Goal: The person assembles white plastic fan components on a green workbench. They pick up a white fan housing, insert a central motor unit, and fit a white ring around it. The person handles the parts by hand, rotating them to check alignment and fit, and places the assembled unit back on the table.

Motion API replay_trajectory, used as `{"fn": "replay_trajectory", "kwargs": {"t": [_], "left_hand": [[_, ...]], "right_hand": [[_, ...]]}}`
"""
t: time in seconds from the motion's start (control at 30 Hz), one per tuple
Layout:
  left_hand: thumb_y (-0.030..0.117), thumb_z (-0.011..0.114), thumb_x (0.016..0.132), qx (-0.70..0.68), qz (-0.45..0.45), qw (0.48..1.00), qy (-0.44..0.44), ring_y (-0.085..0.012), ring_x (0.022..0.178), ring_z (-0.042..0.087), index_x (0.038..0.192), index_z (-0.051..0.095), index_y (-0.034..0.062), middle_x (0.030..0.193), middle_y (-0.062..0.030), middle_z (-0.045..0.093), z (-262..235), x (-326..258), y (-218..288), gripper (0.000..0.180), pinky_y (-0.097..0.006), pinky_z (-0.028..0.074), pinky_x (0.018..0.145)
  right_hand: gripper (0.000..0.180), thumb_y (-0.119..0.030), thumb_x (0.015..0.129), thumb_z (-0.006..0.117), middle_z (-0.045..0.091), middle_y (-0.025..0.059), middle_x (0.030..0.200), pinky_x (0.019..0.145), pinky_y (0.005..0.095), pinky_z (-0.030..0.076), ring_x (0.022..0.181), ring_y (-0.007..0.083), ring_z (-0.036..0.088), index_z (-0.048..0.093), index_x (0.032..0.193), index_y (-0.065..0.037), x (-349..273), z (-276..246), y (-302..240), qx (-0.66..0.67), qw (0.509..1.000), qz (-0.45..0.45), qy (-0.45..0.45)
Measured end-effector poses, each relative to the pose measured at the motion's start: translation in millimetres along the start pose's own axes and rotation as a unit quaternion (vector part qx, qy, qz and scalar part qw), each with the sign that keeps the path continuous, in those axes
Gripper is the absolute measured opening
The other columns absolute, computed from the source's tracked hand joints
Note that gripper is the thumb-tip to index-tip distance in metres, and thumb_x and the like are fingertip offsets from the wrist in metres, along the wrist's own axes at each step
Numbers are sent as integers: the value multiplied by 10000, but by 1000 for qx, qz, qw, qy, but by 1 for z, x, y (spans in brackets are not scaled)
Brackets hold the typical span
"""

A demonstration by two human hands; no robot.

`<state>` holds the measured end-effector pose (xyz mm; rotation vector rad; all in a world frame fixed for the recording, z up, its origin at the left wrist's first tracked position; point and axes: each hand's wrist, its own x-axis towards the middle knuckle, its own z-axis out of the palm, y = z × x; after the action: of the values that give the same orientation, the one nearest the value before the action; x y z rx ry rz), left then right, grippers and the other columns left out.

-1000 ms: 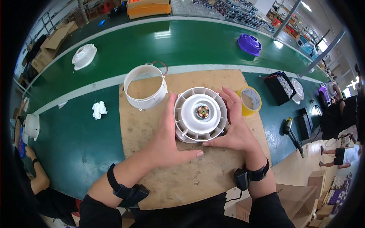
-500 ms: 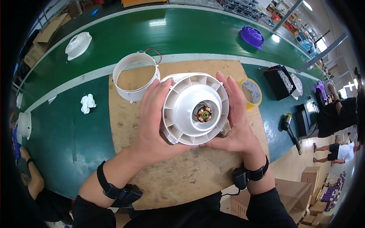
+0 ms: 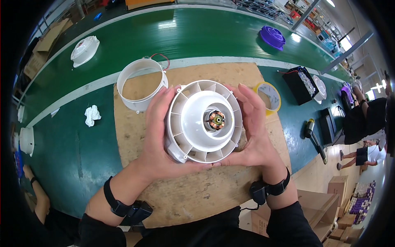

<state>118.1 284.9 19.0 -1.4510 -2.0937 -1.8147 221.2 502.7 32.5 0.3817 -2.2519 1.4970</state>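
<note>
Between both hands I hold a round white plastic fan housing (image 3: 193, 121) with radial vanes around a smooth cone. Copper motor windings (image 3: 217, 120) show in its central opening, which faces up. My left hand (image 3: 158, 136) wraps the left side, and my right hand (image 3: 255, 131) curves around the right side; the thumbs come close together at the lower rim. Below it lies a wooden board (image 3: 193, 197). A white plastic ring (image 3: 135, 103) with a red wire stands on the board just beyond my left hand. A roll of yellow tape (image 3: 275, 105) rests beyond my right fingers.
Across the back runs a green conveyor belt (image 3: 205, 33) carrying a white housing (image 3: 85, 50) and a purple housing (image 3: 272, 38). On the right are a black box of small parts (image 3: 300, 86) and an electric screwdriver (image 3: 314, 140). Crumpled tissue (image 3: 92, 115) lies left. Another person's arm (image 3: 39, 193) shows at far left.
The fan housing has turned a little in my hands and shifted slightly left. Its motor opening now faces more directly upward. Both hands keep their hold.
</note>
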Motion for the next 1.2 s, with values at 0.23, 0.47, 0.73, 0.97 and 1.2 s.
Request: {"fn": "replay_trajectory", "kwargs": {"t": [0.23,0.47,0.73,0.97,1.2], "left_hand": [[372,963,578,30,14,999,-42,-350,1413,363,1532,162,-20,1534,-212,317,-5,2,1,1305,-476,310,1161],[436,951,582,83,67,994,-28,-367,1416,363,1518,206,-44,1526,-231,326,-5,3,-1,1289,-485,279,1177],[467,953,564,123,87,988,-20,-378,1408,372,1505,252,-41,1495,-243,384,-14,3,-2,1278,-498,255,1181],[394,953,599,-51,23,998,11,-330,1345,452,1512,230,-37,1489,-206,399,22,4,5,1242,-481,338,1140],[187,909,700,-4,-2,1000,12,-353,1314,459,1474,322,-20,1450,-244,428,27,3,1,993,-473,434,1058]], "right_hand": [[1318,-342,552,988,349,221,1498,1140,456,341,1387,333,400,155,1521,-16,-2,-2,-2,4,1000,17,0],[1259,-313,562,984,336,209,1511,1161,465,324,1402,334,385,180,1489,-31,-1,-3,-1,16,1000,19,-16],[1230,-272,575,979,319,208,1526,1162,467,328,1414,334,373,180,1483,-48,3,6,0,25,999,29,-30],[1267,-393,556,983,371,157,1407,1132,427,346,1350,299,398,205,1487,-28,-8,-10,-6,4,1000,13,1],[1385,-355,440,1005,424,184,1406,1134,386,334,1355,292,405,172,1481,20,-7,-4,27,132,991,13,-16]]}}
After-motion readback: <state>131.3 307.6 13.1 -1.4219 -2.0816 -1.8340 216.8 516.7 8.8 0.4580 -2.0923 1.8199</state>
